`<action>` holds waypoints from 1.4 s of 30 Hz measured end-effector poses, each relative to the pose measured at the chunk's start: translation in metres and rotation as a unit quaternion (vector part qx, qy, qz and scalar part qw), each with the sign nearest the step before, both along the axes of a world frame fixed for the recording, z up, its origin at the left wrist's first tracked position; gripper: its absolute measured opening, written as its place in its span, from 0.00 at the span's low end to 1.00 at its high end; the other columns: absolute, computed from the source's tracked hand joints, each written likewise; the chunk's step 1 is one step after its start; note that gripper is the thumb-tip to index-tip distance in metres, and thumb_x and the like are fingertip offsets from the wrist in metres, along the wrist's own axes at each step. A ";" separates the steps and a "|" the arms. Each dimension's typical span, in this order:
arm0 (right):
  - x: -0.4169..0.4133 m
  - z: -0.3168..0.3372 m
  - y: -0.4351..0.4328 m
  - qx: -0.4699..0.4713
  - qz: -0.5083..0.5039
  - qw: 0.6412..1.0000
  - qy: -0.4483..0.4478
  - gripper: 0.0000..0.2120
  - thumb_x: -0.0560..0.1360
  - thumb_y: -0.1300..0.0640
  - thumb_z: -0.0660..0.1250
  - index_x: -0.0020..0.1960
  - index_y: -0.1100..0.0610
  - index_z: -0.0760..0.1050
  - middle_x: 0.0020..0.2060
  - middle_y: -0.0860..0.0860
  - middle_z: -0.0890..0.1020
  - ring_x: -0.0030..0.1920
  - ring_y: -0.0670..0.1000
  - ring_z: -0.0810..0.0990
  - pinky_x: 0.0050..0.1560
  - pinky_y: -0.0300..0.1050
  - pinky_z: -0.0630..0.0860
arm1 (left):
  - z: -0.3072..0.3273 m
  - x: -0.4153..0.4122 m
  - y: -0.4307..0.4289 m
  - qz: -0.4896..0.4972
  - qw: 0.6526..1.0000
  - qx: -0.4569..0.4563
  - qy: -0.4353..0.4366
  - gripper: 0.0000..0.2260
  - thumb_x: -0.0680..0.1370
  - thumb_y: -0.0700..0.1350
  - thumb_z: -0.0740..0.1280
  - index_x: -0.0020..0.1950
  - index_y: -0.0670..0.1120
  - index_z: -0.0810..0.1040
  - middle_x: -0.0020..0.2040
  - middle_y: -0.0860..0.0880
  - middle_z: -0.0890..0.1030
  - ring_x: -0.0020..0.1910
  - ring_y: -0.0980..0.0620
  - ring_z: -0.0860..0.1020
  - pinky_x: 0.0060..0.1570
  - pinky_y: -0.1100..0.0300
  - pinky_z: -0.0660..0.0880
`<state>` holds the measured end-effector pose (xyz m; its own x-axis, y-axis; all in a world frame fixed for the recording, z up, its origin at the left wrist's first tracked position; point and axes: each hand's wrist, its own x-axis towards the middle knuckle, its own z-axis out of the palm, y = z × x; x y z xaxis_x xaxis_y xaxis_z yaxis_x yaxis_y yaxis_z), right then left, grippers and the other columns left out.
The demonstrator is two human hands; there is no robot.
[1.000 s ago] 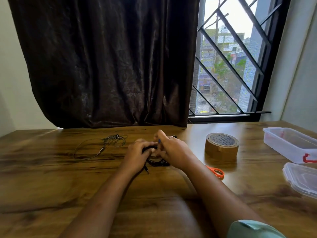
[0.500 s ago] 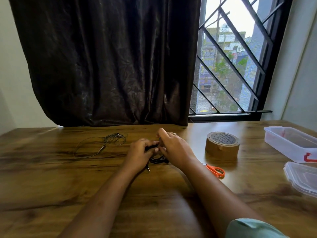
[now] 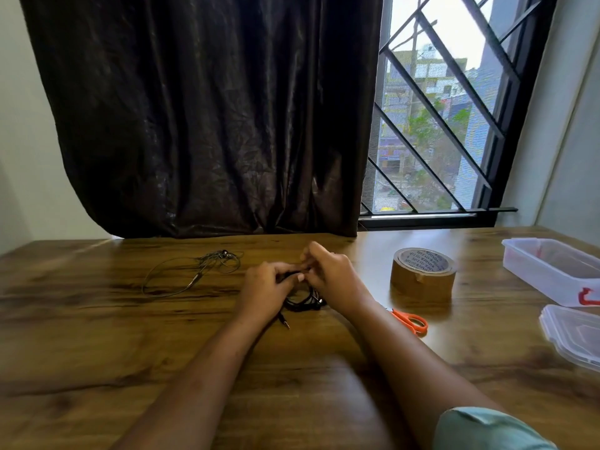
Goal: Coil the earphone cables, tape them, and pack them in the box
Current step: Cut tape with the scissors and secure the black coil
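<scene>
Black earphones (image 3: 303,300) lie part-coiled on the surface (image 3: 97,336) between the left hand (image 3: 264,289) and right hand (image 3: 334,277). Both hands' curled fingers (image 3: 313,254) pinch the cable at its top, and its plug pokes out below the left wrist. Grey earphones (image 3: 194,271) lie loose well to the left; tape (image 3: 422,274), scissors (image 3: 410,321), box (image 3: 552,267) and lid (image 3: 574,332) sit to the right.

Head-worn camera, facing forward-down, table (image 3: 81,368) near

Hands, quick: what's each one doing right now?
Left hand: gripping the black earphone cable.
Right hand: pinching the same cable.
</scene>
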<state>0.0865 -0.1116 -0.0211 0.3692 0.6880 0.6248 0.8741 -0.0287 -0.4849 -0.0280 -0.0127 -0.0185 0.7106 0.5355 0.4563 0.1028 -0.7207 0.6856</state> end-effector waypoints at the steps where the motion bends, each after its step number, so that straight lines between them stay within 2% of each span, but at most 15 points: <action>1: 0.001 0.000 0.000 0.009 -0.002 1.000 0.012 0.08 0.72 0.63 0.69 0.48 0.55 0.74 0.37 0.46 0.78 0.35 0.40 0.76 0.36 0.30 0.71 | 0.000 0.001 0.000 0.006 1.000 -0.005 -0.006 0.11 0.75 0.47 0.69 0.57 0.52 0.81 0.51 0.56 0.82 0.42 0.68 0.75 0.38 0.74 0.69; 4: 0.003 0.000 0.001 0.027 0.002 0.999 0.042 0.04 0.72 0.62 0.71 0.43 0.54 0.79 0.34 0.45 0.80 0.35 0.41 0.78 0.37 0.30 0.73 | 0.000 0.001 0.001 0.035 0.999 -0.023 -0.015 0.14 0.74 0.48 0.71 0.59 0.52 0.79 0.51 0.60 0.77 0.48 0.63 0.74 0.39 0.75 0.68; 6: 0.003 -0.001 0.001 0.014 0.003 0.999 0.048 0.03 0.73 0.62 0.70 0.43 0.54 0.80 0.37 0.47 0.81 0.39 0.42 0.79 0.39 0.33 0.76 | -0.002 0.001 0.004 0.033 0.999 -0.032 -0.013 0.11 0.73 0.47 0.71 0.55 0.52 0.81 0.50 0.59 0.79 0.51 0.60 0.77 0.46 0.66 0.75; 8: 0.002 -0.001 0.001 0.010 0.006 0.998 0.056 0.04 0.74 0.62 0.69 0.44 0.54 0.80 0.39 0.47 0.82 0.41 0.42 0.80 0.40 0.30 0.75 | -0.002 0.000 0.005 0.031 0.999 -0.037 -0.012 0.08 0.73 0.46 0.72 0.51 0.52 0.82 0.47 0.57 0.81 0.48 0.59 0.78 0.48 0.60 0.77; 12: 0.000 0.000 0.000 0.014 0.010 0.995 0.102 0.04 0.75 0.60 0.67 0.44 0.52 0.79 0.39 0.44 0.80 0.41 0.41 0.78 0.40 0.30 0.75 | -0.002 0.000 0.004 0.027 0.999 -0.033 -0.027 0.06 0.73 0.46 0.72 0.49 0.51 0.83 0.43 0.57 0.81 0.41 0.65 0.76 0.39 0.70 0.74; 16: -0.002 0.000 0.001 0.019 0.001 0.990 0.139 0.05 0.75 0.60 0.68 0.43 0.52 0.79 0.38 0.44 0.80 0.37 0.39 0.76 0.37 0.28 0.73 | -0.003 -0.001 0.002 0.018 0.996 -0.063 -0.052 0.05 0.73 0.44 0.72 0.47 0.52 0.82 0.41 0.56 0.83 0.39 0.62 0.80 0.38 0.67 0.77; 21: -0.002 0.000 0.004 0.026 0.011 0.976 0.216 0.03 0.74 0.59 0.69 0.43 0.53 0.79 0.35 0.46 0.81 0.34 0.39 0.77 0.34 0.29 0.72 | 0.001 -0.001 -0.004 -0.002 0.992 -0.093 -0.080 0.08 0.72 0.41 0.72 0.47 0.53 0.80 0.42 0.58 0.82 0.41 0.66 0.79 0.40 0.68 0.78; 23: -0.001 -0.001 0.006 0.015 0.018 0.966 0.256 0.01 0.74 0.58 0.70 0.45 0.54 0.79 0.35 0.46 0.82 0.35 0.42 0.78 0.35 0.33 0.74 | 0.001 -0.001 -0.005 -0.013 0.990 -0.110 -0.088 0.09 0.72 0.39 0.72 0.47 0.52 0.80 0.42 0.59 0.81 0.42 0.65 0.79 0.39 0.68 0.78; 26: 0.000 -0.002 0.007 0.009 0.041 0.943 0.330 0.04 0.74 0.56 0.70 0.47 0.53 0.76 0.29 0.45 0.80 0.31 0.46 0.75 0.34 0.39 0.73 | 0.001 -0.002 -0.004 -0.025 0.988 -0.120 -0.094 0.11 0.72 0.39 0.72 0.45 0.56 0.78 0.43 0.58 0.82 0.44 0.63 0.80 0.43 0.65 0.79; 28: 0.000 -0.002 0.007 0.015 0.063 0.926 0.372 0.05 0.74 0.57 0.70 0.49 0.53 0.75 0.30 0.47 0.79 0.31 0.47 0.74 0.32 0.40 0.71 | 0.000 -0.002 -0.003 -0.025 0.990 -0.105 -0.092 0.12 0.72 0.39 0.72 0.47 0.56 0.78 0.44 0.58 0.82 0.44 0.66 0.80 0.45 0.64 0.80; 32: -0.001 0.001 0.005 0.061 0.106 0.897 0.425 0.08 0.74 0.61 0.69 0.52 0.57 0.74 0.37 0.53 0.83 0.34 0.49 0.80 0.34 0.41 0.75 | 0.000 -0.002 -0.002 -0.005 0.995 -0.004 -0.097 0.17 0.73 0.40 0.72 0.60 0.53 0.78 0.48 0.59 0.81 0.47 0.67 0.78 0.46 0.72 0.76; 34: -0.002 0.003 0.002 0.082 0.121 0.888 0.437 0.07 0.74 0.62 0.69 0.51 0.57 0.74 0.36 0.52 0.83 0.34 0.47 0.81 0.33 0.40 0.76 | 0.001 -0.003 -0.003 0.012 0.994 0.049 -0.097 0.16 0.73 0.42 0.71 0.60 0.51 0.79 0.50 0.58 0.80 0.47 0.65 0.78 0.44 0.74 0.75; 38: -0.005 0.005 0.001 0.094 0.126 0.896 0.414 0.04 0.75 0.62 0.68 0.49 0.59 0.74 0.30 0.48 0.80 0.29 0.45 0.76 0.28 0.36 0.70 | 0.002 -0.002 -0.001 0.038 0.990 0.106 -0.086 0.12 0.74 0.42 0.70 0.57 0.49 0.81 0.53 0.54 0.82 0.47 0.64 0.75 0.43 0.78 0.69; 42: -0.007 0.005 0.003 0.118 0.122 0.902 0.396 0.02 0.75 0.65 0.67 0.47 0.60 0.75 0.32 0.53 0.79 0.32 0.47 0.78 0.32 0.36 0.74 | 0.001 -0.003 -0.001 0.039 0.989 0.118 -0.078 0.11 0.75 0.43 0.70 0.57 0.49 0.81 0.52 0.52 0.83 0.48 0.61 0.77 0.44 0.75 0.71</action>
<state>0.0796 -0.1083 -0.0164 0.6197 0.6913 0.3715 0.2164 0.3045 -0.9276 -0.0312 -0.0132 -0.0179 0.5832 0.4510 0.6756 0.0708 -0.8568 0.5108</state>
